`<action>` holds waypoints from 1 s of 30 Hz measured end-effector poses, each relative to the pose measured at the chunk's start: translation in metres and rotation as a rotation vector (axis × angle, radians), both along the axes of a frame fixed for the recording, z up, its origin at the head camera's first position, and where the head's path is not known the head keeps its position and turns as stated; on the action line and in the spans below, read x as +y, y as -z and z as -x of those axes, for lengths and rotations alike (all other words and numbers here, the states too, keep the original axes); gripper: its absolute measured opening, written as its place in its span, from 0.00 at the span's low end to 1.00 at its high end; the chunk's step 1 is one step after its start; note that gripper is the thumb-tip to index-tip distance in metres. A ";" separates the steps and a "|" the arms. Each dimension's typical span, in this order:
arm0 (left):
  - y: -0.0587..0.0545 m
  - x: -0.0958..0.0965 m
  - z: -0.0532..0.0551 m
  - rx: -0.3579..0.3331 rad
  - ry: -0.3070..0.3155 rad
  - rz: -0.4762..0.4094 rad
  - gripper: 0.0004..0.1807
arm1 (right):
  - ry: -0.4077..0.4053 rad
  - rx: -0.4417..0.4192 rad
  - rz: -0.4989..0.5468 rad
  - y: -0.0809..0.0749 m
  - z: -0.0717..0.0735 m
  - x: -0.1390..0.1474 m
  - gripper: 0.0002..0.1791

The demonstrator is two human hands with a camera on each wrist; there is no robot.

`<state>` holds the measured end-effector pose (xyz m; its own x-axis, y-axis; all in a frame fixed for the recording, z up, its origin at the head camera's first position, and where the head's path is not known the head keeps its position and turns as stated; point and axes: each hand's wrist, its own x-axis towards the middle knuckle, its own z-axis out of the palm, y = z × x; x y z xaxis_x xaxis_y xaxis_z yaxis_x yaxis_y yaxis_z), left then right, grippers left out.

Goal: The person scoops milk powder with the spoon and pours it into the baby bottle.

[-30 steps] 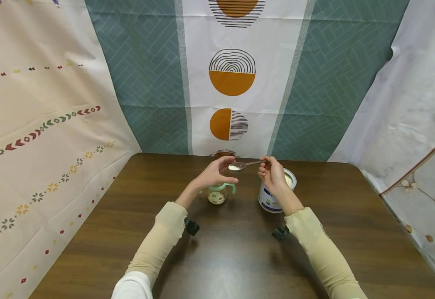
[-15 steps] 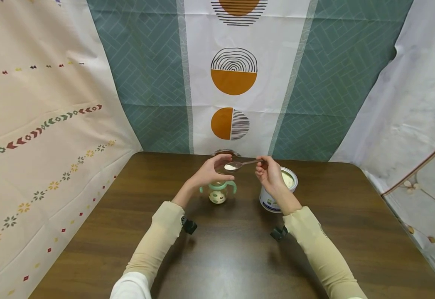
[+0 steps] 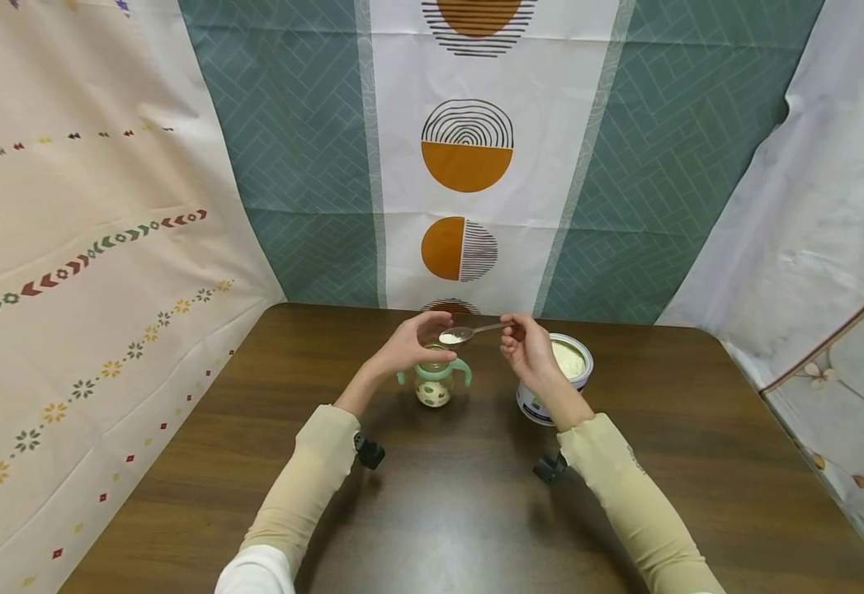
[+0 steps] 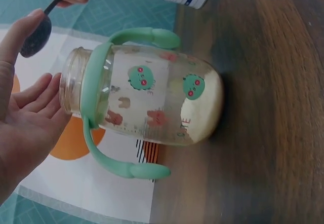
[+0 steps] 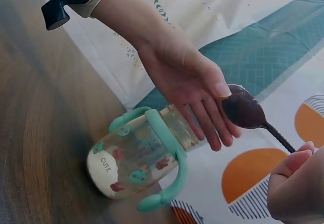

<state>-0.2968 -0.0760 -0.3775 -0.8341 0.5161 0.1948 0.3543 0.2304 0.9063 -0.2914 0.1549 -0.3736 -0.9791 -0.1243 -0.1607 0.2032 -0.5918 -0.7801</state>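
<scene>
My right hand (image 3: 534, 356) pinches the end of a spoon's handle. The spoon (image 3: 456, 335) carries white powder in its bowl, held level above the baby bottle. That bottle (image 4: 152, 97) stands upright without a lid; it is clear, with green handles, cartoon prints and pale powder at the bottom. Beside its mouth is my left hand (image 3: 406, 343), fingers and thumb spread in a loose C around the spoon's bowl. In the left wrist view, the thumb tip overlaps the bowl's edge. An open can (image 3: 534, 407) of pale powder stands right of the bottle, partly hidden by my right hand.
Everything stands on a dark brown wooden table (image 3: 432, 503). Behind it hangs a patterned green and white cloth (image 3: 301, 165). Pale cloths (image 3: 82, 247) close off the left and right sides. Each wrist wears a small black camera (image 3: 369, 453).
The spoon has moved left and slightly down, from beside the bottle to over its mouth. My left hand has drawn a little to the left. The bottle and can stay put.
</scene>
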 end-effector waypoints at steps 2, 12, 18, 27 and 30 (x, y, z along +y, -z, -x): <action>0.007 -0.002 0.004 -0.001 -0.005 -0.007 0.36 | -0.003 0.000 0.003 0.001 0.000 0.000 0.21; 0.037 -0.008 0.021 0.029 -0.032 0.025 0.37 | -0.013 0.030 -0.022 0.005 -0.001 -0.006 0.20; 0.038 -0.007 0.019 0.020 -0.041 0.052 0.37 | 0.007 0.054 -0.072 0.007 -0.001 -0.010 0.18; 0.040 -0.007 0.017 0.079 -0.056 0.148 0.40 | 0.033 0.181 -0.267 0.012 -0.003 -0.019 0.14; 0.042 -0.008 0.018 0.101 -0.059 0.186 0.39 | 0.039 0.210 -0.320 0.011 -0.006 -0.022 0.14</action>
<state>-0.3150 -0.0838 -0.4193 -0.8450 0.5018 0.1849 0.4222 0.4138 0.8065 -0.2858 0.1325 -0.3850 -0.9979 -0.0622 0.0195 0.0011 -0.3153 -0.9490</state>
